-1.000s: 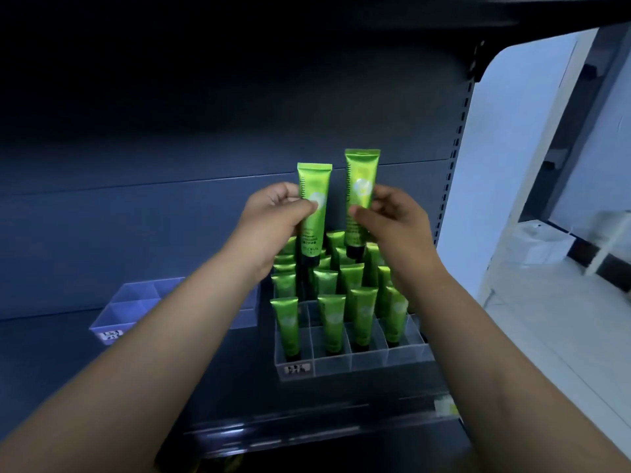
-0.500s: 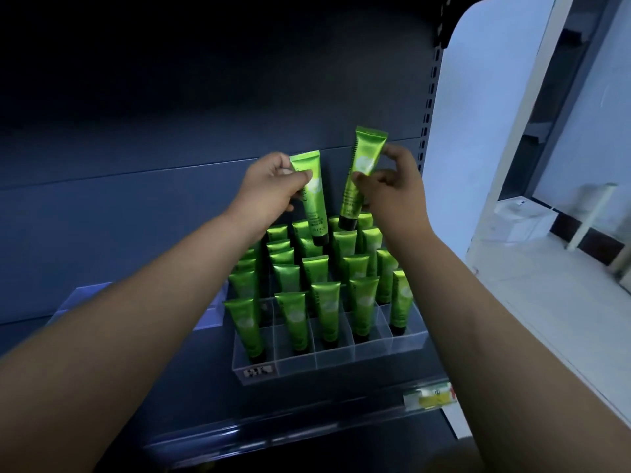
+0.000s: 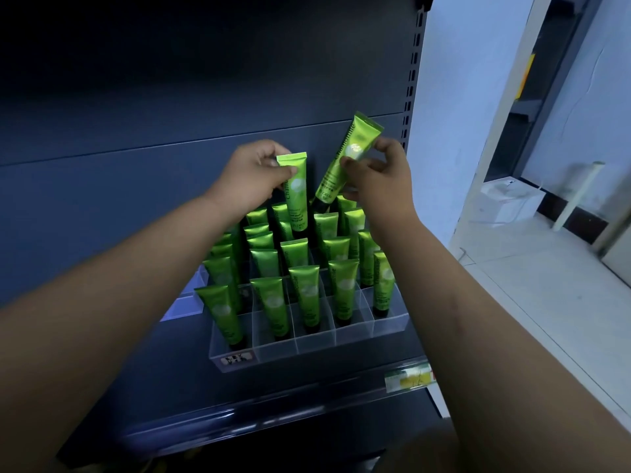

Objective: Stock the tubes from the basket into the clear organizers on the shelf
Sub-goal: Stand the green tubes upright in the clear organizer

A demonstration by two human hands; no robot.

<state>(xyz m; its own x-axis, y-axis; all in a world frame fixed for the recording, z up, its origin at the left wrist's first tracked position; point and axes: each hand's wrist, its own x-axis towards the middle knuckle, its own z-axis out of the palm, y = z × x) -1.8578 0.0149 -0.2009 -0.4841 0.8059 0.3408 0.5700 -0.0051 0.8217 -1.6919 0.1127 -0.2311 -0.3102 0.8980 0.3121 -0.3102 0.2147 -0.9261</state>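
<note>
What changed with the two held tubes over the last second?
The left hand has lowered the left tube, still upright, toward the back row. The right hand has tilted the right tube, top leaning right. Both hands still grip; the stocked tubes in the clear organizer look unchanged.

Both bare forearms reach away from the body and converge toward the far middle. The left forearm point(image 3: 136, 285) comes in from the near left, the right forearm point(image 3: 461, 302) from the near right. The left hand point(image 3: 252, 175) has its back turned up and pinches an upright tube point(image 3: 296, 196) near its top edge, thumb across the front and curled fingers point(image 3: 269, 162) behind. The right hand point(image 3: 379, 179), just to the right and apart from the left, pinches a tilted tube point(image 3: 345, 158) at mid-body between thumb and bent fingertips, wrist slightly cocked.
</note>
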